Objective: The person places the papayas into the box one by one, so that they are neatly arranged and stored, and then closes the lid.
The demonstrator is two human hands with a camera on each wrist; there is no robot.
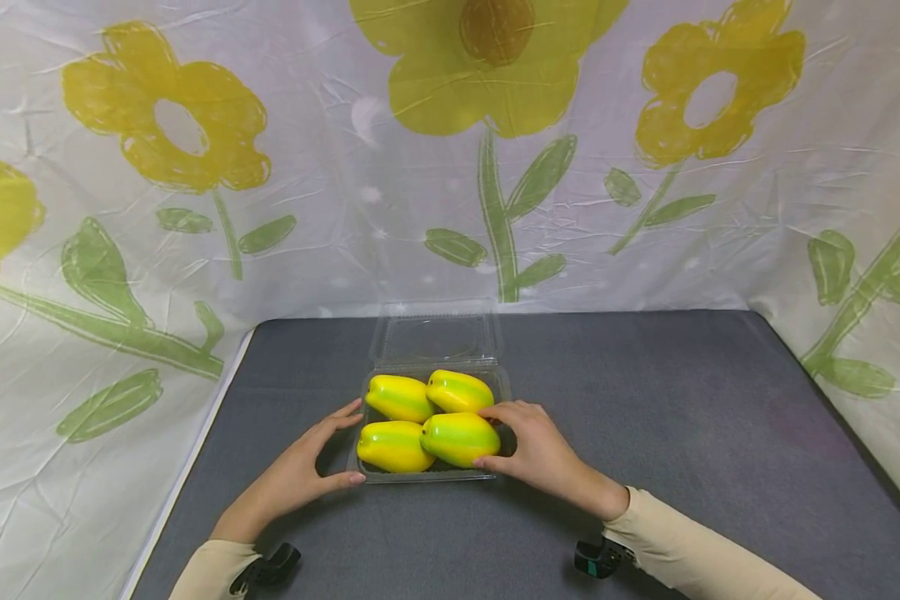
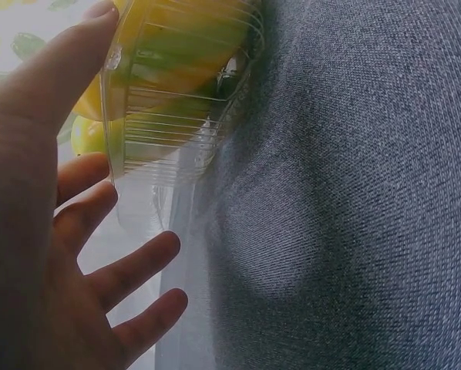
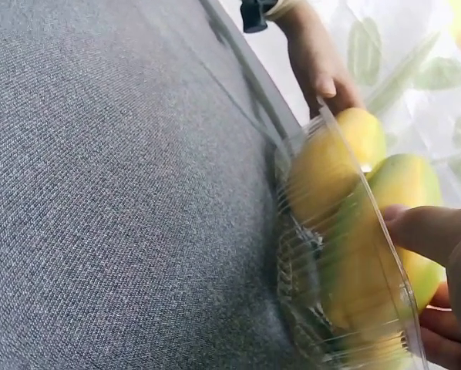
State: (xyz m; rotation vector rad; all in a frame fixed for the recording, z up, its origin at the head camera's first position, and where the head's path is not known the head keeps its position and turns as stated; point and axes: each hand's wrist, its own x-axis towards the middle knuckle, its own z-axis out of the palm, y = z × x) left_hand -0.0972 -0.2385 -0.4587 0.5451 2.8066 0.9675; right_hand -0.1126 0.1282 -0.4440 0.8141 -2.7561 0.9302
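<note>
A clear plastic clamshell box [image 1: 427, 478] stands on the table with its lid [image 1: 437, 340] folded open toward the back. Several oblong, faintly ridged yellow-green fruits like papayas lie in it in two rows. My right hand [image 1: 534, 442] grips the front right fruit [image 1: 461, 439] at its right end, thumb in front and fingers behind. The left hand [image 1: 296, 468] is beside the box, fingers spread, with thumb tip at the front left corner and fingertips by the left rim. In the left wrist view, the thumb [image 2: 68, 58] is right at the box's rim.
Dark grey cloth covers the table [image 1: 682, 417]. A white curtain [image 1: 322, 183] printed with yellow flowers hangs behind and at both sides. Each wrist bears a dark strapped device, such as the one on the right wrist [image 1: 600, 558].
</note>
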